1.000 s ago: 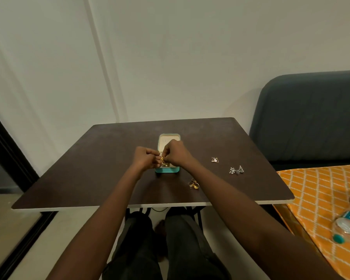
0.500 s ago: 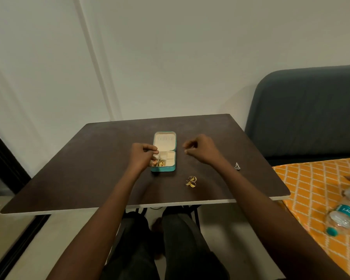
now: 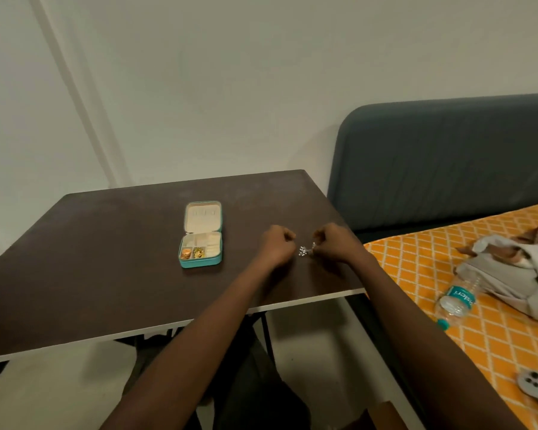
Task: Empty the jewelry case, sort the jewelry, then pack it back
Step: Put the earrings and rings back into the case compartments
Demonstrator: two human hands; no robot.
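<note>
Two front compartments of the open teal jewelry case (image 3: 201,243) already hold gold pieces, so the packing stage looks to be under way, with the silver pieces (image 3: 305,250) next in line. The case sits mid-table with its lid laid back toward the far side, well to the left of both hands. The silver pieces lie on the dark table (image 3: 90,259) near its right edge, between the two hands. The right hand (image 3: 334,243) has its fingers curled down at the cluster and appears to be pinching it, though the contact is too small to confirm. The left hand (image 3: 275,245) is curled into a loose fist just beside the cluster, and whether it holds anything cannot be told. To do this well, pinch the whole cluster firmly at its middle, lift straight up so nothing slides off the nearby table edge, then carry it left and lower it into an empty cream compartment instead of dropping it.
</note>
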